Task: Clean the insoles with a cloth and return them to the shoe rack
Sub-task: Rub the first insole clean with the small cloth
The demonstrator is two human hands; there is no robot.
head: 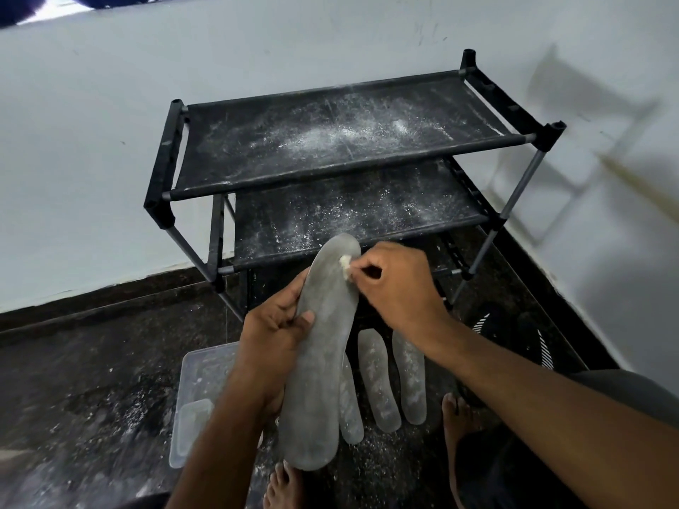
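Left hand (273,326) grips one insole (323,358) upright before shoe rack (349,170); right hand (398,284) pinches one cloth (344,267) against its top. Three insoles on floor: (351,409), (378,380), (409,376). One plastic tray (198,383) beside.

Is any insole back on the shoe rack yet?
No: the shoe rack shelves show only white powder, and the left hand grips one insole.

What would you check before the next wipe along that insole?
1. Left hand has a firm grip on the held insole: ok.
2. Right hand pinches the cloth against its toe end: ok.
3. Insole wiped clean: cannot tell.
4. Shoe rack shelves free of white powder: not ok.
5. Other insoles on the floor within reach: ok.
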